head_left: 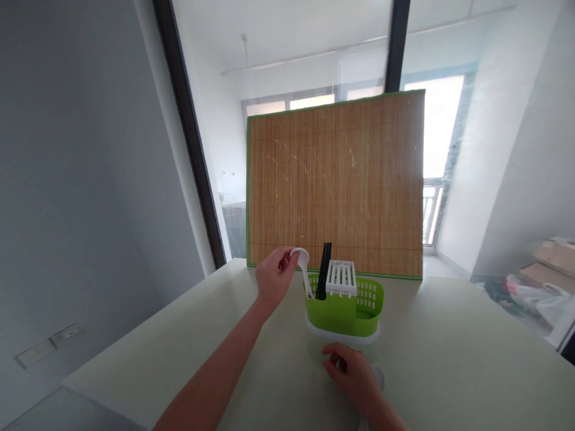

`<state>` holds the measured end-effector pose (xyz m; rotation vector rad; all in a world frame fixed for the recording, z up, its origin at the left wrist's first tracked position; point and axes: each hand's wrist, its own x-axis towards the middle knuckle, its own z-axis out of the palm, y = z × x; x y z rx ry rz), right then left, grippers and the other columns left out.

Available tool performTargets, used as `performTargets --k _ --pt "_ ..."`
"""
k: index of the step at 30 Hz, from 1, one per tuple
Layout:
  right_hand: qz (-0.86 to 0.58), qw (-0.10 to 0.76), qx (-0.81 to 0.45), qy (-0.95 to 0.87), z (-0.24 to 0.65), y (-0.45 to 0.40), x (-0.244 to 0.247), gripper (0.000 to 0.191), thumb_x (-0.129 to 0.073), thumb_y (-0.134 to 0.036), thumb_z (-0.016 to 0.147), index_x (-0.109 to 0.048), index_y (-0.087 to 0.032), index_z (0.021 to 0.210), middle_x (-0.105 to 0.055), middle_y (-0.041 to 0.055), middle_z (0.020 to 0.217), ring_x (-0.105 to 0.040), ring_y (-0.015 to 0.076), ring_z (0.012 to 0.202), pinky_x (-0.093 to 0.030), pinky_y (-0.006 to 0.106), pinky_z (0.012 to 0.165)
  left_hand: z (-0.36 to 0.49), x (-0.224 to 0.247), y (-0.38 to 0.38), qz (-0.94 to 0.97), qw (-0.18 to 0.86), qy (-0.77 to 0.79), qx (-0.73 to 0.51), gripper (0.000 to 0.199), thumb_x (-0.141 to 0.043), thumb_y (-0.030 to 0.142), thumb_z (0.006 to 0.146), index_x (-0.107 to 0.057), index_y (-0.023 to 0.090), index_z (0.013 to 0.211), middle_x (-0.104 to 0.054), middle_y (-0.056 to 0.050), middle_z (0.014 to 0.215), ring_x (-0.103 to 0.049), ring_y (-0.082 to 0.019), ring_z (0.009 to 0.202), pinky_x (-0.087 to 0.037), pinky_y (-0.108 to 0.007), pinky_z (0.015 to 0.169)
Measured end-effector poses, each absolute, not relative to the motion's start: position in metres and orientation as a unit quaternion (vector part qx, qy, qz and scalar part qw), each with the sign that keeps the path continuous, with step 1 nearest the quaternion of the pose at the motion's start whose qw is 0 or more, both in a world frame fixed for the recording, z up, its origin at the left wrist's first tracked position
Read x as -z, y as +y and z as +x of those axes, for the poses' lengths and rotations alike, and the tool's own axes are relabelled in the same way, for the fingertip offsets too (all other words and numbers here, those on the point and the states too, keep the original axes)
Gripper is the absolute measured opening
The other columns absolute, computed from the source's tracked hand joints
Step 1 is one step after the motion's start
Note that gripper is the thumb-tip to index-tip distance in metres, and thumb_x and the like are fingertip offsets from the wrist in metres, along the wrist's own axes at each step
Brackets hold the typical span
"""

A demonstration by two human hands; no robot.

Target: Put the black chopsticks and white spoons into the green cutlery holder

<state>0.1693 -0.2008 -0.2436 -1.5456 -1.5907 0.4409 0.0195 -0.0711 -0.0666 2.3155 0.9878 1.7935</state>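
Note:
My left hand [276, 272] is closed on the bowl end of a white spoon [306, 276], pinching its rim between thumb and fingers. The spoon's handle points down into the left end of a green cutlery basket [335, 316] with a white base. Black chopsticks [322, 272] stand upright in the basket beside the spoon. My right hand [348, 368] is low in front of the basket, its fingers loosely curled and apart, with nothing visible in them. Partly hidden beneath the right wrist is another pale spoon [378, 377] on the table.
A white slatted rack [341, 277] sits on top of the basket's middle. Behind stands a bamboo mat [335, 185] with green edging, upright at the back of the pale table [449, 359]. Cardboard boxes [550, 263] and bags lie off to the right.

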Motion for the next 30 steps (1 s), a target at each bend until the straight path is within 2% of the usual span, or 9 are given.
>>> performTargets --k 3,11,16,25,30 --pt "-0.618 0.421 -0.171 -0.641 0.169 -0.201 0.244 0.019 -0.055 -0.021 0.075 -0.066 -0.025 0.091 -0.064 -0.0019 0.068 -0.052 0.0121 0.054 -0.036 0.022 0.054 0.038 0.066 -0.044 0.783 0.024 0.348 -0.515 0.025 -0.049 0.041 0.084 -0.063 0.02 0.087 -0.061 0.004 0.067 -0.053 -0.009 0.058 -0.033 -0.02 0.053" --pt "-0.633 0.393 -0.158 -0.648 0.168 -0.202 0.245 0.02 -0.056 -0.017 0.074 -0.067 -0.026 0.088 -0.066 -0.0026 0.069 -0.054 0.0126 0.056 -0.036 0.022 0.056 0.066 0.111 -0.011 0.829 0.044 0.44 -0.341 0.029 -0.042 0.042 0.086 -0.064 0.023 0.089 -0.066 0.0 0.078 -0.058 -0.015 0.071 -0.033 -0.023 0.057" --pt "-0.637 0.383 -0.15 -0.651 0.168 -0.202 0.244 0.021 -0.056 -0.016 0.076 -0.067 -0.027 0.09 -0.066 -0.0026 0.07 -0.056 0.0129 0.059 -0.036 0.021 0.057 0.072 0.128 0.0 0.821 0.076 0.47 -0.316 0.022 -0.05 0.038 0.082 -0.065 0.021 0.085 -0.067 -0.002 0.08 -0.059 -0.016 0.075 -0.035 -0.023 0.061" --pt "-0.64 0.368 -0.145 -0.658 0.168 -0.202 0.247 0.021 -0.055 -0.017 0.077 -0.067 -0.028 0.09 -0.067 -0.0032 0.072 -0.057 0.0127 0.061 -0.036 0.021 0.058 0.078 0.134 0.006 0.796 0.126 0.501 -0.316 0.026 -0.051 0.042 0.081 -0.065 0.021 0.084 -0.068 -0.002 0.084 -0.06 -0.015 0.077 -0.036 -0.022 0.057" --pt "-0.646 0.357 -0.142 -0.659 0.168 -0.202 0.246 0.02 -0.055 -0.017 0.076 -0.067 -0.027 0.089 -0.067 -0.0035 0.071 -0.057 0.0125 0.061 -0.035 0.021 0.059 0.079 0.137 0.005 0.792 0.135 0.511 -0.307 0.022 -0.055 0.04 0.077 -0.066 0.022 0.079 -0.067 -0.001 0.079 -0.06 -0.016 0.073 -0.035 -0.023 0.054"
